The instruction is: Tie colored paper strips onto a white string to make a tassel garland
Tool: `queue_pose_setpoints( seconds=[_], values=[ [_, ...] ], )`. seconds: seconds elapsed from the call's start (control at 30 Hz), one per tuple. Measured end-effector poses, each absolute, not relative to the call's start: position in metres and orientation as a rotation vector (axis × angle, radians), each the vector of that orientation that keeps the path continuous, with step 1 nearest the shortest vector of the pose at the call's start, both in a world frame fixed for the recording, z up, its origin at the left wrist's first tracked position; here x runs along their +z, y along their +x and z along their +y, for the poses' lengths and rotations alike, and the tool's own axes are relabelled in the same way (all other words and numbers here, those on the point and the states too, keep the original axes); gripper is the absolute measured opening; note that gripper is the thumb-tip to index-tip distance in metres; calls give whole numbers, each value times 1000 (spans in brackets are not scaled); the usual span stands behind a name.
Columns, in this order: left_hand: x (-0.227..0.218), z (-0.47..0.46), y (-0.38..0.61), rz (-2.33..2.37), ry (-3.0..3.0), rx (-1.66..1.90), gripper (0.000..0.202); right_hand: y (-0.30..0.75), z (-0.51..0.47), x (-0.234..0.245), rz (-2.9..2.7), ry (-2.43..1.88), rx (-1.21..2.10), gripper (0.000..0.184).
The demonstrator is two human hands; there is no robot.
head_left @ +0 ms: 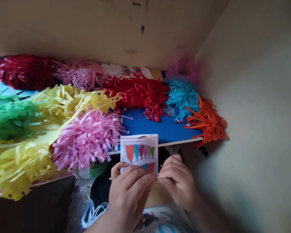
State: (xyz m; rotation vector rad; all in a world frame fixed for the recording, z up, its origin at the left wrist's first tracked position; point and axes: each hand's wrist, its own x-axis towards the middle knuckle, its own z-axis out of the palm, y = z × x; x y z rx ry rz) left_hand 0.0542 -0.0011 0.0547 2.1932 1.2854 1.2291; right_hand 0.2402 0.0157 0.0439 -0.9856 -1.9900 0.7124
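Observation:
My left hand (133, 184) is closed over the lower part of a printed card (139, 139) that shows a row of colored tassels. A thin wooden stick (162, 177) runs under its fingers, with a short end showing on each side. My right hand (178, 181) has its fingers curled and pinched at the stick's right end. A second small pale tip shows by the right fingertips; I cannot tell whether it is part of the same stick. The card stands nearly upright above my lap, in front of the table edge.
A blue table (145, 123) carries fringed paper bundles: pink (87, 139), yellow (21, 165), green (12, 116), red (140, 92), light blue (183, 97) and orange (206, 121). A pink plastic bag (183, 66) lies at the back. White cord (93, 213) hangs lower left. Walls stand behind and right.

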Motion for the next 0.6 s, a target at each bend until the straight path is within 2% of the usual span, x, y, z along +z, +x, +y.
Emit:
queue_pose_setpoints(
  seconds=[0.33, 0.6],
  values=[
    [59, -4, 59, 1318, 2109, 1301, 14, 238, 13, 41, -1915, -944, 791, 9],
    [55, -6, 58, 1304, 2134, 1272, 20, 237, 12, 44, -1925, -944, 796, 11]
  ],
)
